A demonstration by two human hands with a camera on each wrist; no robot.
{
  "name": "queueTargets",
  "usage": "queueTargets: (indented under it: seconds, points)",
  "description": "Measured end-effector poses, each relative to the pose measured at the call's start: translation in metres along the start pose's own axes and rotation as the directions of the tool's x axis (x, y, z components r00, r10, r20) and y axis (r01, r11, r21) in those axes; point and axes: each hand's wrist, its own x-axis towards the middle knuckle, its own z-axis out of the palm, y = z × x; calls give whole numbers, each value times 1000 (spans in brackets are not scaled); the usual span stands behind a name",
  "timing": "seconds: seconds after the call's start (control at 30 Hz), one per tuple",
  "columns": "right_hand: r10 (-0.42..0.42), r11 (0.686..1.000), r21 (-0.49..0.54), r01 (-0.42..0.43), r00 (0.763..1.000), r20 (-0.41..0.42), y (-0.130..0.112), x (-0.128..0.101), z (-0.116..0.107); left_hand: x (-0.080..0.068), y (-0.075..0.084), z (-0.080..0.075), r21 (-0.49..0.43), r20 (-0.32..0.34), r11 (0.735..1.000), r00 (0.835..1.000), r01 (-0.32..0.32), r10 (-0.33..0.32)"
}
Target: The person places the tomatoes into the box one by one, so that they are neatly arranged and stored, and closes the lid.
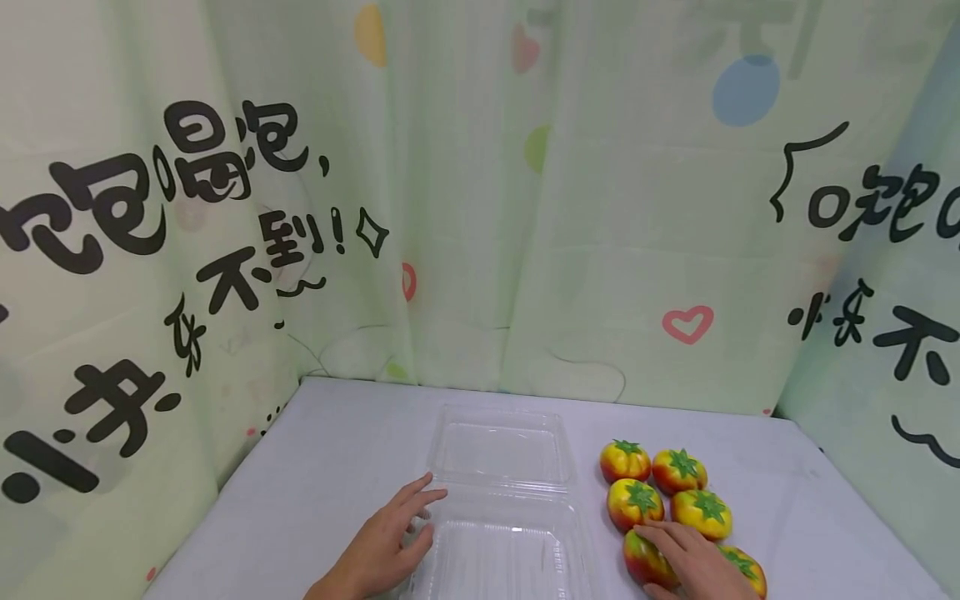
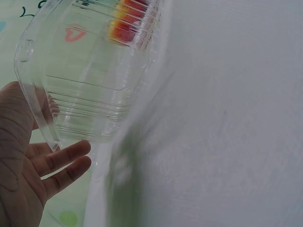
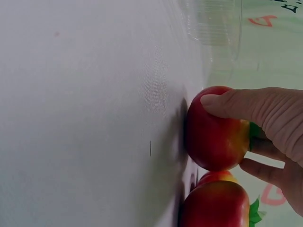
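Note:
A clear plastic clamshell box (image 1: 517,505) lies opened out on the table, its lid (image 1: 501,450) folded back toward the curtain. My left hand (image 1: 386,540) is at the box's left side, fingers spread and nearly straight, with the thumb apart; in the left wrist view the fingers (image 2: 64,163) overlap the box's edge. On the right, my right hand (image 1: 701,562) grips a red and yellow tomato (image 3: 215,137) with a green star-shaped top. The thumb lies on its near side and the other fingers are around the leafy top. That tomato sits low, close over the table.
Several more tomatoes stand in two columns right of the box, among them one at the back left (image 1: 625,462) and one partly behind my right hand (image 1: 744,570). A white table (image 1: 322,450) carries everything. Pale green printed curtains (image 1: 465,208) enclose its back and sides.

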Motion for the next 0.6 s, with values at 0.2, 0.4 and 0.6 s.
queueTargets:
  seconds: [0.2, 0.4, 0.6]
  points:
    - [20, 1000, 18, -21, 999, 30, 0, 4, -1, 0, -2, 1, 0, -1, 1000, 1000, -6, 6]
    - [24, 1000, -1, -24, 999, 44, -2, 7, -2, 0, 1, -2, -5, 9, 1000, 1000, 5, -5]
    - [40, 999, -24, -39, 998, 40, -3, 7, 0, -1, 1, -3, -19, 32, 1000, 999, 17, -17]
